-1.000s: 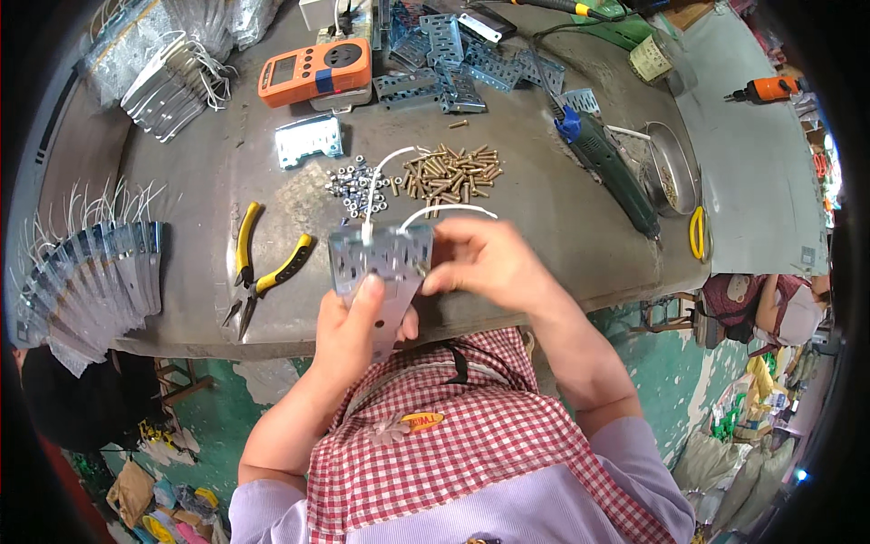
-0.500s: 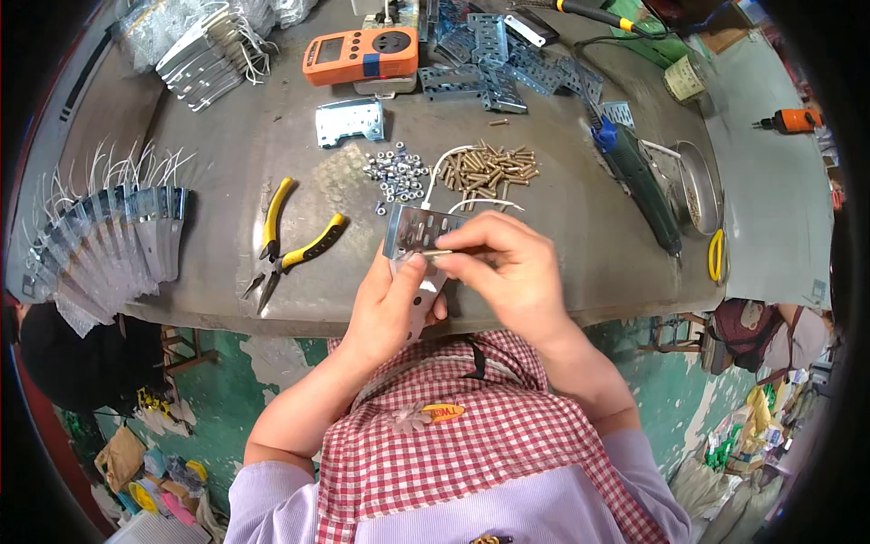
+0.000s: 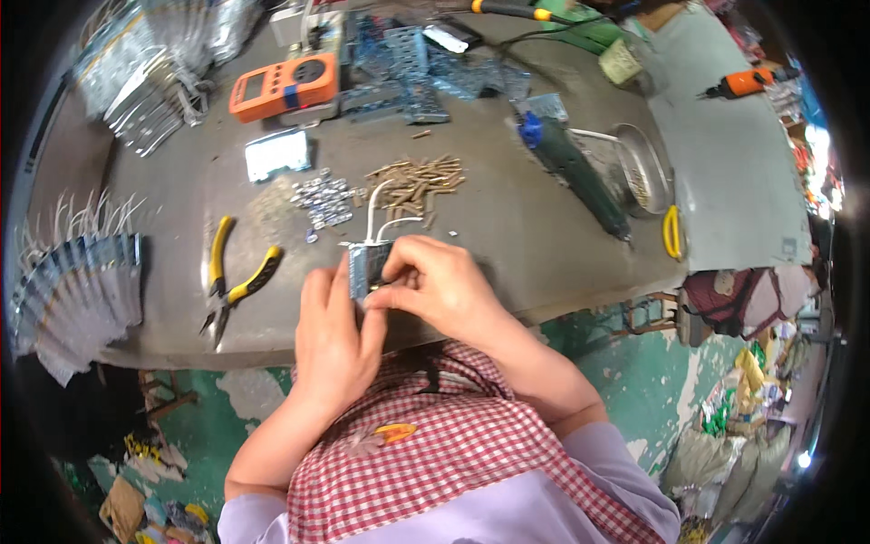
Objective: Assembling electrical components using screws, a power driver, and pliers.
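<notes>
Close to the bench's front edge, my left hand (image 3: 335,340) is closed around a slotted metal bracket (image 3: 361,270). Two white wires (image 3: 371,213) rise from the bracket's far end. My right hand (image 3: 449,281) is pinched at the bracket's right side. A small brass-coloured screw (image 3: 374,287) shows partly at its fingertips; how far it sits in the bracket is hidden. Just beyond the hands lie a pile of brass-coloured screws (image 3: 421,181) and, left of it, a heap of small silvery nuts (image 3: 324,199).
Yellow-handled pliers (image 3: 237,281) lie to the left, beside a fanned row of wired metal pieces (image 3: 86,290). An orange meter (image 3: 285,88) and blue-grey metal brackets (image 3: 408,68) are at the back. On the right are a dark green tool (image 3: 580,177) and a round metal dish (image 3: 666,204).
The bracket has turned so its slotted face is seen more edge-on. My right fingertips have closed in against its side with the screw. The whole view has shifted and tilted.
</notes>
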### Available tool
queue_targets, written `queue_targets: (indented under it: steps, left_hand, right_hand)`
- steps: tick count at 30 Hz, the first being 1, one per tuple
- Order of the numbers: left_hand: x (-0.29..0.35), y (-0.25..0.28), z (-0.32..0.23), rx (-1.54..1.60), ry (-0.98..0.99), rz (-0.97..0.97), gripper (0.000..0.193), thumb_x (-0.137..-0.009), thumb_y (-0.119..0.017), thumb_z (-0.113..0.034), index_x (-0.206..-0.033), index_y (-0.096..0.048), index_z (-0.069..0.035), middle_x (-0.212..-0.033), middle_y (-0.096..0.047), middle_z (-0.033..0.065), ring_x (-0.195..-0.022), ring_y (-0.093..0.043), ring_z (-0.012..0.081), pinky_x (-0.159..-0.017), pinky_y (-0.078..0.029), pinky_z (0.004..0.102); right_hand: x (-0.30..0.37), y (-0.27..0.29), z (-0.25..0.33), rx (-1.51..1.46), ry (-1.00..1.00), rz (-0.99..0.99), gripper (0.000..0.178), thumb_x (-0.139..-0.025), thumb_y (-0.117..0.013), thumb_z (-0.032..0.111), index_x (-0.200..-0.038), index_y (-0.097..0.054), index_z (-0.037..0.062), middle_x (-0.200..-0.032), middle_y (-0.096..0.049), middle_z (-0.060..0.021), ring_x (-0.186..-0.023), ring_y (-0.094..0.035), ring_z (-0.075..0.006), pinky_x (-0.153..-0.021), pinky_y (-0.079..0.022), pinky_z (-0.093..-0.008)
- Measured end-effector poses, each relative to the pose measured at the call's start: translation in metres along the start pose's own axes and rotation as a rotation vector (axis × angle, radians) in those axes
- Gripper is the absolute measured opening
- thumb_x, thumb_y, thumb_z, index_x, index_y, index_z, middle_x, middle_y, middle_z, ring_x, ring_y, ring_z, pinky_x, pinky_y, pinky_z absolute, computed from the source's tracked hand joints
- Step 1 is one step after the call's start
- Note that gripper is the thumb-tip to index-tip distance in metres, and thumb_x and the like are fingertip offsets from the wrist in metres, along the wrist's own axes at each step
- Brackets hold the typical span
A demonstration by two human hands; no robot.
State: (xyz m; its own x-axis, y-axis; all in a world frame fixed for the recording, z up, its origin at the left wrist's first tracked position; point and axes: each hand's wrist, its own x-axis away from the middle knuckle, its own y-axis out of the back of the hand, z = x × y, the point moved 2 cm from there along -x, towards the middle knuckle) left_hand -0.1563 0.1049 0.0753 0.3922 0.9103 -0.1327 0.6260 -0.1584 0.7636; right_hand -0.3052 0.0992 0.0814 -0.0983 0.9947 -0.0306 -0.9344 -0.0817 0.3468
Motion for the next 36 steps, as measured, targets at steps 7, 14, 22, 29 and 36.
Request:
queue_targets:
  steps: [7, 14, 22, 29, 36]
  left_hand:
    - [0.005, -0.015, 0.003, 0.551, 0.187, -0.062, 0.062, -0.078, -0.057, -0.004, -0.129, -0.023, 0.002, -0.082, -0.050, 0.0087, -0.067, -0.053, 0.0177, -0.061, -0.044, 0.0282]
    - [-0.011, -0.009, 0.005, 0.657, 0.259, 0.040, 0.073, -0.071, -0.068, -0.006, -0.131, -0.026, -0.010, -0.074, -0.046, 0.0024, -0.059, -0.046, 0.0058, -0.052, -0.041, 0.0188]
    - [-0.012, -0.012, 0.012, 0.706, 0.222, 0.117, 0.063, -0.073, -0.068, -0.008, -0.126, -0.034, -0.007, -0.071, -0.050, 0.0026, -0.057, -0.048, 0.0043, -0.051, -0.040, 0.0174]
    - [-0.017, -0.007, 0.011, 0.661, 0.179, 0.171, 0.062, -0.074, -0.069, -0.011, -0.125, -0.034, -0.006, -0.072, -0.051, 0.0035, -0.058, -0.050, 0.0048, -0.052, -0.042, 0.0175]
    - [-0.021, -0.005, 0.007, 0.624, 0.166, 0.158, 0.060, -0.073, -0.071, -0.011, -0.123, -0.037, -0.006, -0.071, -0.050, 0.0032, -0.060, -0.052, 0.0054, -0.053, -0.044, 0.0189]
  right_hand:
    - [0.026, 0.132, -0.056, 1.057, 0.121, -0.794, 0.049, -0.067, -0.068, 0.005, -0.112, -0.049, 0.0046, -0.094, -0.054, -0.0131, -0.087, -0.052, -0.0295, -0.080, -0.041, -0.0375]
    - [0.043, 0.165, -0.056, 0.556, -0.020, -0.585, 0.069, -0.072, -0.059, -0.003, -0.134, -0.029, 0.0076, -0.108, -0.055, -0.0146, -0.098, -0.054, -0.0216, -0.084, -0.043, -0.0313]
    - [0.062, 0.095, -0.045, -1.031, -0.113, -0.504, 0.046, -0.083, -0.052, 0.016, -0.124, -0.035, 0.0061, -0.101, -0.049, -0.0068, -0.096, -0.047, -0.0199, -0.095, -0.034, -0.0406]
    - [0.048, 0.075, -0.066, -1.614, 0.141, -0.508, 0.039, -0.085, -0.056, 0.030, -0.116, -0.041, 0.0120, -0.090, -0.051, 0.0003, -0.090, -0.050, -0.0152, -0.094, -0.032, -0.0452]
    - [0.039, 0.066, -0.062, -1.588, 0.132, -0.509, 0.035, -0.082, -0.057, 0.027, -0.111, -0.044, 0.0126, -0.087, -0.049, 0.0013, -0.087, -0.050, -0.0142, -0.094, -0.032, -0.0446]
